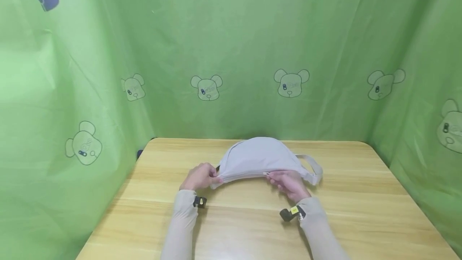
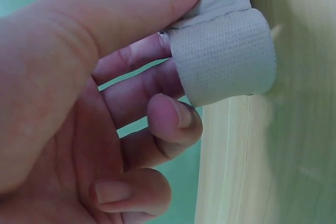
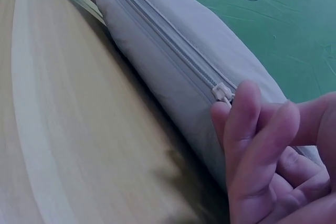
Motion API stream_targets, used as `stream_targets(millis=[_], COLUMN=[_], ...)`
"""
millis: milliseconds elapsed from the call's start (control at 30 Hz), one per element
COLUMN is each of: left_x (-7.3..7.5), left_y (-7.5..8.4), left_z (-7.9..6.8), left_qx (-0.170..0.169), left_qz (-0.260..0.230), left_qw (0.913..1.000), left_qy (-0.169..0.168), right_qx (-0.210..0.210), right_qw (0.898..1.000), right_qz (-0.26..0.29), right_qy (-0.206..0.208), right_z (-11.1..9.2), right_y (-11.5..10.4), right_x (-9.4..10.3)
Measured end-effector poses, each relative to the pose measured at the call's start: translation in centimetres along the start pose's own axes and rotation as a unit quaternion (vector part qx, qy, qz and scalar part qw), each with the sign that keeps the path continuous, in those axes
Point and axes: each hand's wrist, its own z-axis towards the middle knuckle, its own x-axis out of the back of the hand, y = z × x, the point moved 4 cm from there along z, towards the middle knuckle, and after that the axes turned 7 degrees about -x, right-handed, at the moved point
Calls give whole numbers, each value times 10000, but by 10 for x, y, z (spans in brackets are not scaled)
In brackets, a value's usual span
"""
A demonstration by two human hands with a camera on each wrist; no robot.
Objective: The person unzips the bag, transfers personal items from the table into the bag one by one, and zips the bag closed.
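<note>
A pale grey waist bag point(image 1: 260, 155) with a curved top lies towards the back of the table. My left hand point(image 1: 200, 176) pinches its left end between thumb and fingers. In the left wrist view, a folded piece of woven strap point(image 2: 226, 56) hangs by those fingers, while the other fingers are loosely curled. At the bag's front edge, my right hand point(image 1: 288, 183) pinches the tab of a white zipper slider point(image 3: 221, 92). The zipper point(image 3: 168, 43) looks closed on the stretch between slider and left end. Fingers hide the part beyond the slider.
The bag's strap point(image 1: 315, 168) loops out at the right end onto the wooden table point(image 1: 238, 228). Green curtains point(image 1: 249, 51) printed with bear heads hang behind the table and on both sides. Each wrist wears a small black camera point(image 1: 288, 214).
</note>
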Motion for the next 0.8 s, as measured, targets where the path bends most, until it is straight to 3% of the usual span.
stream_targets(millis=[333, 633, 800], left_x=[-1, -1, -2], left_y=[0, -4, -3], left_z=[2, 1, 1], left_qx=[21, 55, 72], left_qz=[174, 243, 222], left_qw=[9996, 9992, 9993], left_qy=[205, 307, 282], right_qx=[135, 372, 309], right_qw=[9998, 9959, 9968], right_qz=[88, -39, -20], right_qy=[147, 825, 739], right_z=[-2, -4, -4], right_y=[0, 1, 2], right_x=[-7, -14, -12])
